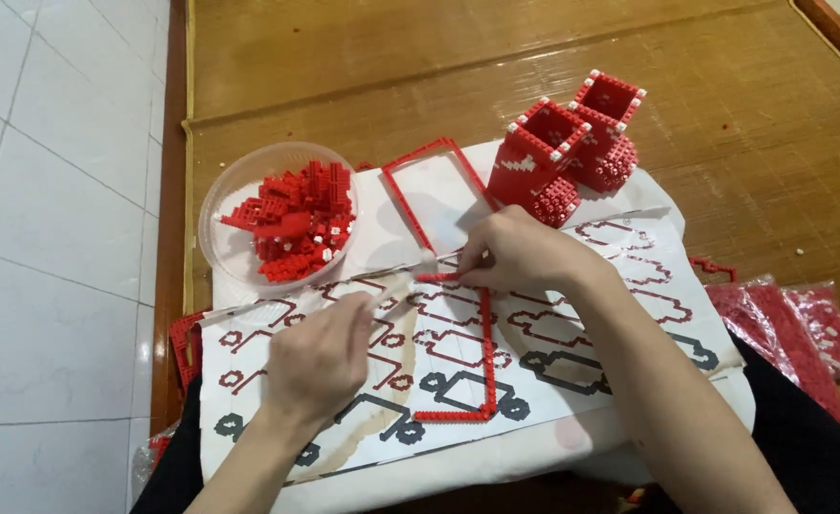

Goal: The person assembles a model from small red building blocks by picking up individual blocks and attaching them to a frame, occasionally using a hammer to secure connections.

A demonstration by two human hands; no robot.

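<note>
My left hand (pixel 320 357) grips white tweezers (pixel 403 278) whose tips reach toward a thin L-shaped strip of red bricks (pixel 482 366) lying on a printed instruction sheet (pixel 620 286). My right hand (pixel 525 252) presses its fingertips on the top end of that strip, beside the tweezer tips. A second red brick frame (pixel 430 186) lies on the white cloth behind it.
A clear plastic bowl (pixel 220 214) of loose red and white bricks (pixel 296 219) stands at the left. Two built red brick boots (pixel 568 152) stand at the back. Bags of red bricks (pixel 801 328) lie at the right on the wooden mat (pixel 439 67).
</note>
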